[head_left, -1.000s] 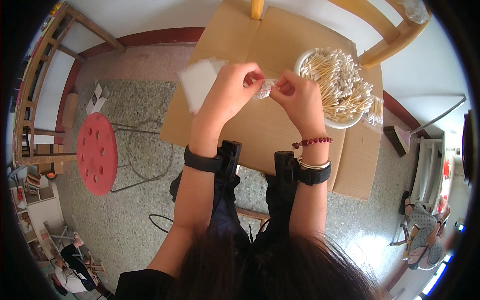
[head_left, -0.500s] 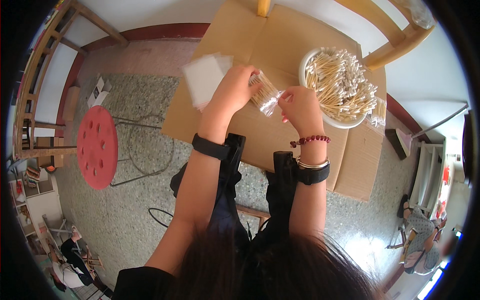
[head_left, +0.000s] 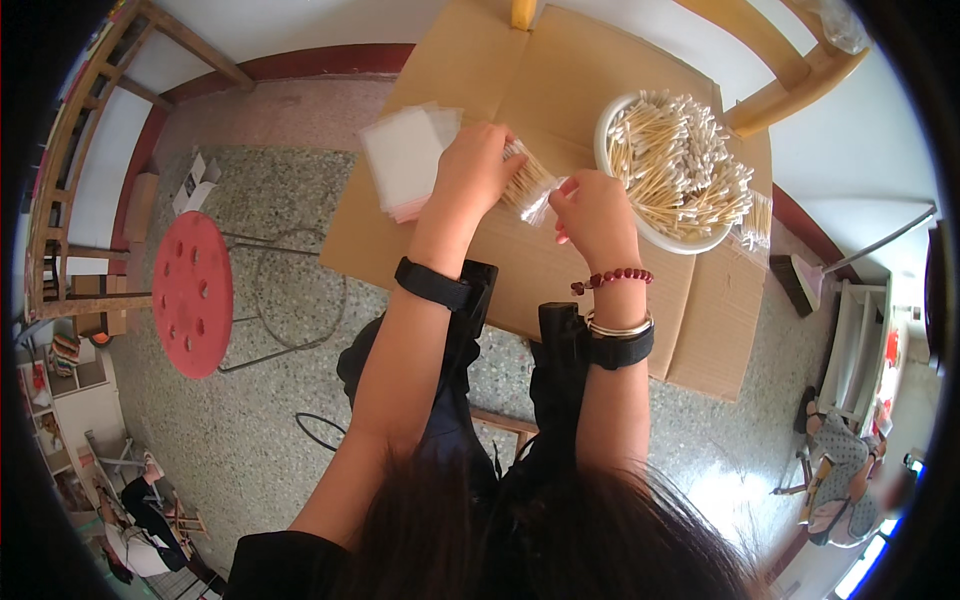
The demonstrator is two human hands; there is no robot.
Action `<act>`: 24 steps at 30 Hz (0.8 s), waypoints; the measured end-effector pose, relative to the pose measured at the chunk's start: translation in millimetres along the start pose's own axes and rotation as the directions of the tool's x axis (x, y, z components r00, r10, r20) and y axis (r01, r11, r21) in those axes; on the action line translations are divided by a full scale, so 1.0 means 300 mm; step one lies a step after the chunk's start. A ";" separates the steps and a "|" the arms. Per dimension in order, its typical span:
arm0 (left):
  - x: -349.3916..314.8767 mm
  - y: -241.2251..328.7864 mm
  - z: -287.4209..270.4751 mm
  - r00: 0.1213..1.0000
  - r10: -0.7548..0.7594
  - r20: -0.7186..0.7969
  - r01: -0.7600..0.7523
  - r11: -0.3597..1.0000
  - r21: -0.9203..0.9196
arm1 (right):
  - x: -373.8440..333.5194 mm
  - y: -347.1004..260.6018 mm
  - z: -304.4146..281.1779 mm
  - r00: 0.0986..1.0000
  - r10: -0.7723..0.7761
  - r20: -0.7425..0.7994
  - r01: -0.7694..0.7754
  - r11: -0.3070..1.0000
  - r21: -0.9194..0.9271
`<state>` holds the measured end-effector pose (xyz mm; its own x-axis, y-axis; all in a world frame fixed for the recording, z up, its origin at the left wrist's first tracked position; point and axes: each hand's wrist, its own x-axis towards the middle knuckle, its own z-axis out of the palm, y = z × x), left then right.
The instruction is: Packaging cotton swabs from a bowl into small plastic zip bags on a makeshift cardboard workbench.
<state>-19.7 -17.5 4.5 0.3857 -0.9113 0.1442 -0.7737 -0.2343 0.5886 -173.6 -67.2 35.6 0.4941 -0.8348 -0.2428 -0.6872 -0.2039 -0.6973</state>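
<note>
Seemingly feather-light, crinkly and slippery, a small clear plastic sleeve of wooden cotton swabs [head_left: 527, 185] is pinched endwise between the left hand [head_left: 478, 168] and right hand [head_left: 592, 208], both hands grasping it.

Fingertips of both hands are hidden behind the small clear packet [head_left: 527, 187]; the wooden chair [head_left: 800, 75] is cut off upper right.

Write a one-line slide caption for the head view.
Both hands, left hand and right hand, hold a clear bag of cotton swabs over cardboard, beside a swab-filled white bowl.
</note>
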 end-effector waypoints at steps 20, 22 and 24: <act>0.010 -0.011 0.006 0.996 -0.077 0.037 0.081 0.988 -0.134 | 0.016 0.025 0.012 0.996 0.002 -0.091 0.001 1.000 0.028; 0.018 -0.011 0.009 0.994 -0.105 0.034 0.109 0.983 -0.149 | 0.017 0.020 0.015 0.996 -0.006 -0.094 0.008 1.000 0.030; 0.024 -0.010 0.016 0.991 -0.131 0.032 0.134 0.977 -0.166 | 0.017 0.016 0.016 0.995 0.000 -0.095 0.003 1.000 0.026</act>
<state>-17.2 -24.9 -0.2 0.4674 -0.8831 0.0408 -0.6208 -0.2951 0.7263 -171.8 -70.0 27.7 0.4417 -0.8794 -0.1774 -0.6719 -0.1932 -0.7150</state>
